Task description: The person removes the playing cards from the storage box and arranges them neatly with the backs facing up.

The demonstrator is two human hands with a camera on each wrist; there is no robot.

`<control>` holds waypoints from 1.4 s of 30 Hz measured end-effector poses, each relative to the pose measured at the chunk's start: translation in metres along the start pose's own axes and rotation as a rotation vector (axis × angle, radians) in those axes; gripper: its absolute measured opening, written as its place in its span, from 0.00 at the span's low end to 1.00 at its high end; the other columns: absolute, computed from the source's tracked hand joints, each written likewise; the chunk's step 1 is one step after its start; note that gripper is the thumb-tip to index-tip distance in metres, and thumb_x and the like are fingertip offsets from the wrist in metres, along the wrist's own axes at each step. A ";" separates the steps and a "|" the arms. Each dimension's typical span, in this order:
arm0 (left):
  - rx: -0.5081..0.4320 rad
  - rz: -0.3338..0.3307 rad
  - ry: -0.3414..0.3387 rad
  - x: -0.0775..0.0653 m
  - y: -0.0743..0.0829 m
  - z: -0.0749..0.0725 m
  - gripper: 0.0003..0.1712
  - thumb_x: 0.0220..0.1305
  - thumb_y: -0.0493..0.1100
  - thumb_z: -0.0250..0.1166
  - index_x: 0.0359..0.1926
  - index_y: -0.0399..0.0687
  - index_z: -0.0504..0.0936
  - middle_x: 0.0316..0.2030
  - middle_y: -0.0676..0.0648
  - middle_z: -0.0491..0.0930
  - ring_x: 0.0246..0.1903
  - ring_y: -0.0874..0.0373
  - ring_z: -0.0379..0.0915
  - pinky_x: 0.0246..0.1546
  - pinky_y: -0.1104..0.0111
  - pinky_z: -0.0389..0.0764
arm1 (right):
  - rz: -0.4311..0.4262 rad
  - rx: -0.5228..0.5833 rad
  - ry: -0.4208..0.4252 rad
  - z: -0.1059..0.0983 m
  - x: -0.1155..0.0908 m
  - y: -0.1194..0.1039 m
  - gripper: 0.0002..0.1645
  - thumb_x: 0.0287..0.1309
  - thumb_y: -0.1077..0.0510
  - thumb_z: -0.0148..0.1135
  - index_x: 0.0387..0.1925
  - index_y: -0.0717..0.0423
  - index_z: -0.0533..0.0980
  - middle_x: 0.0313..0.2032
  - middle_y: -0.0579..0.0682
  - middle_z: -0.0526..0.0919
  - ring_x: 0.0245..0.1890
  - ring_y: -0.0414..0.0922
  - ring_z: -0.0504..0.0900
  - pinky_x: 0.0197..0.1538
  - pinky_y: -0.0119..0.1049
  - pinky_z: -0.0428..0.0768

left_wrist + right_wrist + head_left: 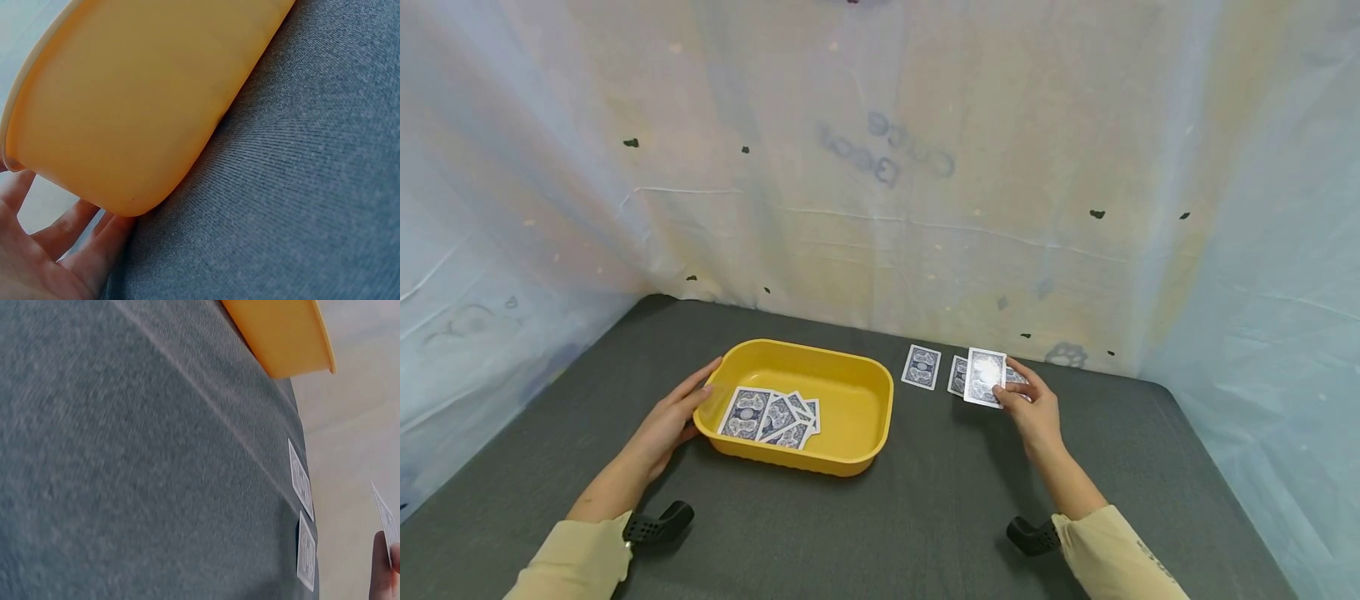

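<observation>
A yellow plastic tub [850,400] stands on the dark table, with several blue-backed playing cards [747,413] overlapping face down in its left part. My left hand [662,427] holds the tub's left end, thumb at the rim and fingers along the outer wall; fingers [103,253] show against that wall in the left wrist view. Right of the tub, my right hand [1033,412] pinches one playing card [985,373] between thumb and fingers, raised above the table. Behind it, cards [957,377] lie partly hidden. Another card [921,367] lies face down between them and the tub.
The dark cloth-covered table [850,542] reaches back to a pale hanging sheet [880,250], which also encloses both sides. Black wrist devices [658,525] stick out from both cuffs.
</observation>
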State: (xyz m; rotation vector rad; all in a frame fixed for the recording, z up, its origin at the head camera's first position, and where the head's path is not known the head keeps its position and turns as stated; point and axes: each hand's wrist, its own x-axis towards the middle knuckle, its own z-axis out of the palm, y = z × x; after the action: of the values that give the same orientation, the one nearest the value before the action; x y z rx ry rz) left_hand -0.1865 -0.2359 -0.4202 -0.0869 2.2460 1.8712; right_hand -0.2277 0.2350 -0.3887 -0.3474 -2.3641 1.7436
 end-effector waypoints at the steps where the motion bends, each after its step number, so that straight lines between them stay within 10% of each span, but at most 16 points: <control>1: -0.001 -0.001 -0.001 0.000 0.000 0.000 0.34 0.75 0.58 0.41 0.76 0.66 0.40 0.76 0.44 0.35 0.72 0.41 0.41 0.65 0.42 0.54 | 0.001 -0.005 0.003 -0.001 0.001 0.001 0.33 0.58 0.68 0.61 0.65 0.50 0.70 0.33 0.45 0.73 0.32 0.36 0.72 0.34 0.25 0.75; 42: 0.014 -0.009 0.010 0.000 0.000 0.001 0.34 0.75 0.59 0.41 0.76 0.67 0.40 0.76 0.44 0.36 0.71 0.42 0.44 0.64 0.45 0.59 | 0.089 -0.138 0.149 -0.040 0.027 0.035 0.32 0.61 0.67 0.58 0.67 0.52 0.68 0.36 0.48 0.74 0.31 0.35 0.70 0.33 0.27 0.73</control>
State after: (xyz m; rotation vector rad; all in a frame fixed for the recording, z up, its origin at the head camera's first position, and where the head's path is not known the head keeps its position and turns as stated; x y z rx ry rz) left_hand -0.1865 -0.2351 -0.4206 -0.1042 2.2606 1.8547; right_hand -0.2395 0.2897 -0.4101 -0.5907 -2.4001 1.5344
